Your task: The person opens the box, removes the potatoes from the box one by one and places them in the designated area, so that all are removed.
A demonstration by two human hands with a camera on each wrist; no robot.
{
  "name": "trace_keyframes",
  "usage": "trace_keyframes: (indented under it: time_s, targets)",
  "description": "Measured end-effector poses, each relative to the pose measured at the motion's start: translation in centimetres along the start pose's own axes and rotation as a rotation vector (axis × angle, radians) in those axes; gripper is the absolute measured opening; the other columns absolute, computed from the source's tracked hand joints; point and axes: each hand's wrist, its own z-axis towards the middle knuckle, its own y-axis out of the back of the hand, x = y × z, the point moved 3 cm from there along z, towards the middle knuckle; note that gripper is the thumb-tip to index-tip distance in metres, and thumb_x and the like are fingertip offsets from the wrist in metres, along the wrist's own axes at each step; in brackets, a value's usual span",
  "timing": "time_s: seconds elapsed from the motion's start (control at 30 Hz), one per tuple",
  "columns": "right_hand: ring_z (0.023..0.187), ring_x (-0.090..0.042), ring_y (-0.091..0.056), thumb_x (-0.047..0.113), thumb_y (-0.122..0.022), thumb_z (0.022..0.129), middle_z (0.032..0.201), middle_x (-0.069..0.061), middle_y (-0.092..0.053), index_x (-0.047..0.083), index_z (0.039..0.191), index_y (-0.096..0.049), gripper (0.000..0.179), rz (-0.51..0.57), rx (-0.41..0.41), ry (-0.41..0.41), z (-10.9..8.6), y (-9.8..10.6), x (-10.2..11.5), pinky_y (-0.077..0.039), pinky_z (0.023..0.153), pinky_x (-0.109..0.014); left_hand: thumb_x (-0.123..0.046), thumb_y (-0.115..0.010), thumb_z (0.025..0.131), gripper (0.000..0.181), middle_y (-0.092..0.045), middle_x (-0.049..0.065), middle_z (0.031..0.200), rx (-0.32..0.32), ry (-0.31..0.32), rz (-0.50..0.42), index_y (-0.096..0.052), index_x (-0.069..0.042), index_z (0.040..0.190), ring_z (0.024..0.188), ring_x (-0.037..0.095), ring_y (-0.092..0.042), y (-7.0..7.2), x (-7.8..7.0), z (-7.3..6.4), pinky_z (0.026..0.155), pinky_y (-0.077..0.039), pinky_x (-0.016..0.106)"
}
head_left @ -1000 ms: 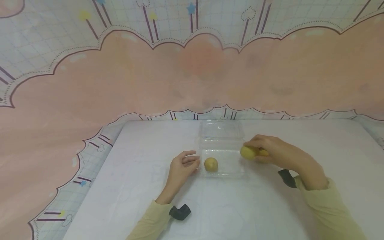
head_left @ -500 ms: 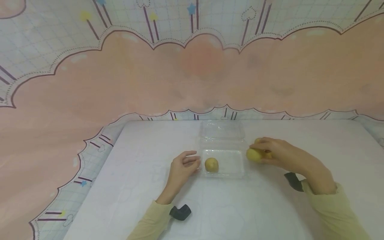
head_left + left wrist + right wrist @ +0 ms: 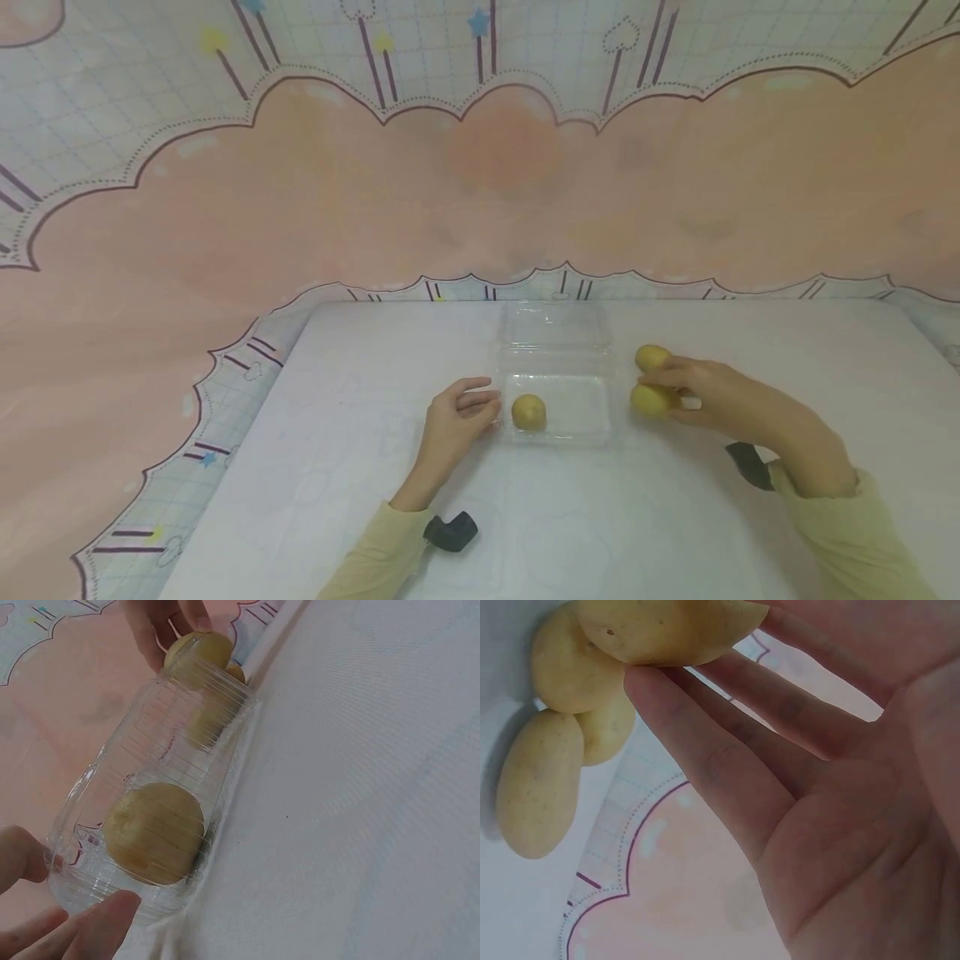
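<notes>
In the head view, an open clear plastic clamshell box (image 3: 573, 407) lies on the white table, with one potato (image 3: 528, 412) in its left front corner. My left hand (image 3: 453, 417) rests at the box's left side; the left wrist view puts its fingertips right at the wall. To the right of the box, my right hand (image 3: 708, 396) pinches another potato (image 3: 651, 402) between thumb and fingers. Just behind that one sits a further potato (image 3: 652, 357). Close by the held potato, the right wrist view has a long potato (image 3: 540, 784) and two more bunched together.
The box's lid (image 3: 555, 325) is folded back flat toward the far table edge. A cloth backdrop (image 3: 480, 192) with a pink cloud pattern rises behind the table. Dark camera mounts (image 3: 452, 531) stick out by both wrists.
My right hand has moved the potato from the box's right edge rightward and a little nearer to me, uncovering the potato behind. My left hand and the box have stayed still.
</notes>
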Motion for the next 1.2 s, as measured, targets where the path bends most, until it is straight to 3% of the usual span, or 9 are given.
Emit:
trace_keyframes:
  time_s: [0.13,0.33,0.7,1.2]
  targets:
    - [0.091,-0.008,-0.059,0.001,-0.076,0.081,0.110,0.004,-0.065,0.010,0.120,-0.070,0.040,-0.002,-0.006,0.009,-0.2,-0.2,-0.2,-0.059,0.079,-0.034,-0.008,-0.071,0.090,0.043,-0.069,0.025,0.116,0.004,0.001,0.001,-0.058,0.005,0.130,0.102,0.033,-0.071,0.0,0.1,0.1,0.076,-0.064,0.027]
    - [0.092,-0.010,-0.058,0.000,-0.076,0.081,0.106,0.006,-0.065,0.013,0.116,-0.071,0.038,-0.021,-0.023,0.043,-0.4,-0.3,-0.2,-0.057,0.078,-0.034,-0.008,-0.070,0.090,0.043,-0.069,0.024,0.116,0.005,0.003,0.014,-0.058,0.004,0.130,0.102,0.034,-0.071,0.0,0.3,0.2,0.076,-0.063,0.027]
    - [0.114,-0.030,-0.059,0.004,-0.077,0.082,0.122,-0.006,-0.066,0.015,0.121,-0.070,0.041,-0.030,-0.029,-0.006,-1.2,-0.6,-0.1,-0.054,0.093,-0.051,-0.009,-0.070,0.091,0.043,-0.069,0.024,0.116,0.010,-0.002,0.012,-0.058,0.004,0.130,0.102,0.034,-0.071,0.0,0.5,0.2,0.076,-0.063,0.026]
    - [0.101,-0.014,-0.052,0.002,-0.081,0.077,0.114,0.001,-0.064,0.008,0.124,-0.070,0.048,-0.030,-0.063,0.023,-1.6,-1.2,-0.5,-0.057,0.080,-0.030,-0.007,-0.069,0.091,0.041,-0.070,0.023,0.115,0.003,-0.008,0.023,-0.058,0.003,0.129,0.101,0.033,-0.071,0.1,0.3,0.1,0.075,-0.064,0.027]
